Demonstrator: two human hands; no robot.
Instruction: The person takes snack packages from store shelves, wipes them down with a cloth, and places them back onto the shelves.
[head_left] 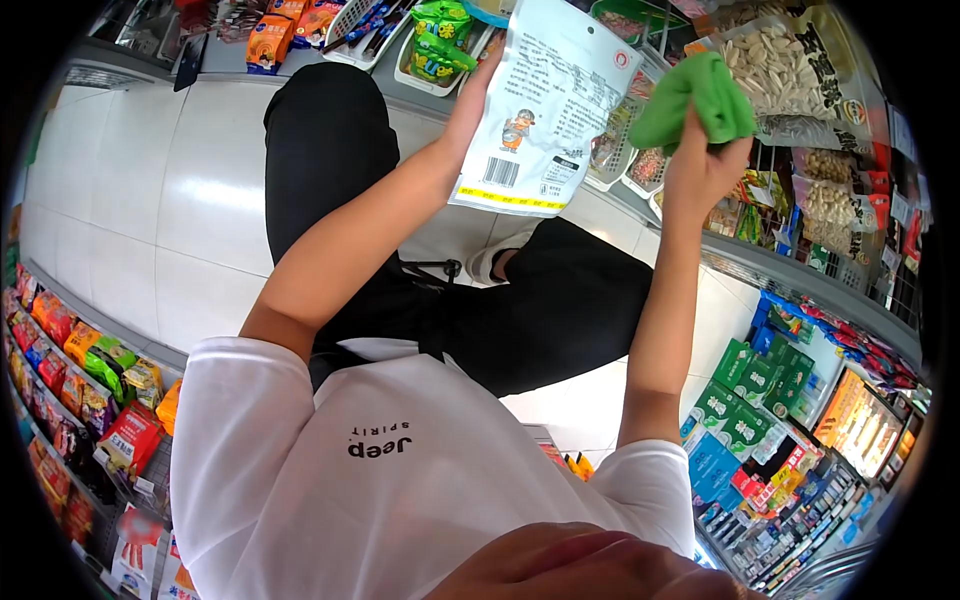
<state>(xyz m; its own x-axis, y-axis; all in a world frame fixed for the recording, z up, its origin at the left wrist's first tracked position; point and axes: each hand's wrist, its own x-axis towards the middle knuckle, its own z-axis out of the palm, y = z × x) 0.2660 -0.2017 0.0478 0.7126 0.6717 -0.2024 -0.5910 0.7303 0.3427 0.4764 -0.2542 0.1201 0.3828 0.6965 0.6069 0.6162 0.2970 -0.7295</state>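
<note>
My left hand (470,112) grips the left edge of a white snack bag (555,110), its fingers mostly hidden behind it. The bag is held up with its printed back facing me, showing a barcode, a small cartoon figure and a yellow strip along the lower edge. In my right hand (706,165) is a bunched green cloth (692,105), pinched between the fingers. The cloth is just right of the bag, in front of a clear pack of pale seeds (775,75) on the shelf.
Shelves with white baskets (365,35) and green snack bags (440,50) run along the top. Packs of nuts (828,195) stand at right. Green boxes (740,400) are stacked lower right. Another snack shelf (95,360) curves along the left. My bent legs (335,150) are over white floor tiles.
</note>
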